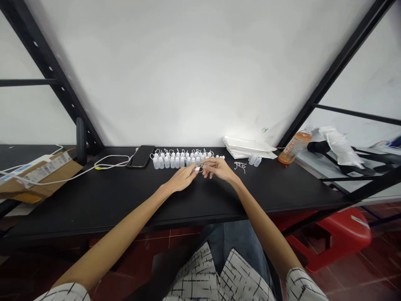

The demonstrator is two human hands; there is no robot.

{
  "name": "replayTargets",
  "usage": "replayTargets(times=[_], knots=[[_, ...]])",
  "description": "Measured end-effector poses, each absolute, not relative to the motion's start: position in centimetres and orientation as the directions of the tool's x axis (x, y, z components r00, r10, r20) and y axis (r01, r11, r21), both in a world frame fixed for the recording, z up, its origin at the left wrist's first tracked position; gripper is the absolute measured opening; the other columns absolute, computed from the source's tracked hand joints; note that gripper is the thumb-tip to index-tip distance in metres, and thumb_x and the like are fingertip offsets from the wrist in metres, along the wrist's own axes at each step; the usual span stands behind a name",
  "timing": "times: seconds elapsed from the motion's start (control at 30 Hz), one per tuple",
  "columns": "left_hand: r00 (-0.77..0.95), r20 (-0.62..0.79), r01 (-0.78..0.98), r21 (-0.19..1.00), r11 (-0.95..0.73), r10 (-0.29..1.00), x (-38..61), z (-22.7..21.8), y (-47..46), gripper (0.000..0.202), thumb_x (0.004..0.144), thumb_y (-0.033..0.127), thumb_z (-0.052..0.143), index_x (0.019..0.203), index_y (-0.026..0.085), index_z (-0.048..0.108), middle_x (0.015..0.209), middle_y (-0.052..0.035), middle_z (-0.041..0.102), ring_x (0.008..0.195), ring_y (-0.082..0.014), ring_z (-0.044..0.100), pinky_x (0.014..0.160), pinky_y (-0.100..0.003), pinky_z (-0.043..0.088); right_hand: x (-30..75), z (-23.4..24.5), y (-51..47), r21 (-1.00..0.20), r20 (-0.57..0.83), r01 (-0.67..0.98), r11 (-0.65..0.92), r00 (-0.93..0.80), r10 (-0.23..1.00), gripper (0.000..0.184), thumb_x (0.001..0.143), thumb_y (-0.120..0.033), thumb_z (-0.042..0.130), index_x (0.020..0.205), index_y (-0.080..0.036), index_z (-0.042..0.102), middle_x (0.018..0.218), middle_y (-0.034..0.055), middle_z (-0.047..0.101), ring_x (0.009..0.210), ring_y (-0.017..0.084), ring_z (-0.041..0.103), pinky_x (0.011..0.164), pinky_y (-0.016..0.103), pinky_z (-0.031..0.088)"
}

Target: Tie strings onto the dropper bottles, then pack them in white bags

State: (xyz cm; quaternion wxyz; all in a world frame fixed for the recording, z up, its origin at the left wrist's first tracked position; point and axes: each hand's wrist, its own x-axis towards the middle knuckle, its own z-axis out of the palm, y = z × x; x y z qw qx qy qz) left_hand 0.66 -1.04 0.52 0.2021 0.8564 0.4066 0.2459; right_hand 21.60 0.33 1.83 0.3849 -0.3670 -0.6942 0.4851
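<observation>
My left hand (182,179) is closed around a small dropper bottle, most of which its fingers hide; the white cap tip (197,169) shows at the fingertips. From that cap a thin white strap (201,169) loops toward my right hand (218,168), whose thumb and curled fingers pinch at its far side. Behind both hands stand rows of small white dropper bottles (172,162), upright with looped straps on their caps. To the right of my right hand lie several loose white straps (240,166) and a few capless bottles (257,161) on their sides.
On the black table (125,200) are a dark phone (141,156), a white cable (106,165) and a cardboard package (46,175) at left. White sheets or bags (247,147) and an orange drink bottle (294,147) sit at right. A red stool (341,234) stands below.
</observation>
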Motion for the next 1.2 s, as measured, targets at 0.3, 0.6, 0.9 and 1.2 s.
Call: replayTargets(times=[0.3, 0.6, 0.9, 1.2], knots=[[0.294, 0.349, 0.603, 0.655, -0.456, 0.89, -4.9, -0.5, -2.6, 0.029, 0.094, 0.045, 0.041, 0.109, 0.021, 0.046, 0.103, -0.0076, 0.071, 0.085, -0.0226, 0.067, 0.079, -0.035, 0.048, 24.5, 2.0, 0.7, -0.947, 0.265, 0.125, 0.295, -0.215, 0.94, 0.04, 0.066, -0.05, 0.077, 0.075, -0.012, 0.069, 0.059, 0.0048, 0.065, 0.048, 0.014, 0.06, 0.04, 0.022, 0.04], [-0.03, 0.456, 0.769, 0.579, -0.271, 0.89, -11.7, -2.1, -2.6, 0.023, 0.084, 0.043, 0.052, 0.093, 0.022, 0.053, 0.098, -0.006, 0.069, 0.09, -0.0234, 0.065, 0.077, -0.032, 0.048, 24.7, 1.3, 1.0, -0.903, 0.302, 0.253, 0.347, -0.201, 0.932, 0.041, 0.068, -0.054, 0.075, 0.07, -0.013, 0.067, 0.059, 0.0058, 0.065, 0.047, 0.014, 0.059, 0.04, 0.023, 0.039], [0.038, 0.489, 0.907, 0.349, -0.235, 0.871, -12.1, -0.6, -1.3, 0.015, 0.077, 0.03, 0.053, 0.085, 0.019, 0.059, 0.085, -0.006, 0.064, 0.079, -0.0218, 0.061, 0.075, -0.032, 0.046, 25.1, 1.1, 1.2, -0.874, 0.31, 0.325, 0.362, -0.2, 0.929, 0.044, 0.073, -0.056, 0.071, 0.069, -0.013, 0.067, 0.062, 0.0068, 0.065, 0.049, 0.014, 0.06, 0.041, 0.022, 0.041], [0.109, 0.367, 0.891, 0.377, -0.255, 0.924, -11.8, 1.4, 0.2, 0.018, 0.069, 0.035, 0.061, 0.062, 0.019, 0.061, 0.061, -0.0029, 0.064, 0.061, -0.0195, 0.06, 0.06, -0.028, 0.04, 25.1, 1.0, 1.1, -0.839, 0.319, 0.389, 0.379, -0.212, 0.924, 0.045, 0.072, -0.059, 0.069, 0.07, -0.014, 0.067, 0.061, 0.0068, 0.066, 0.05, 0.016, 0.061, 0.041, 0.024, 0.043]])
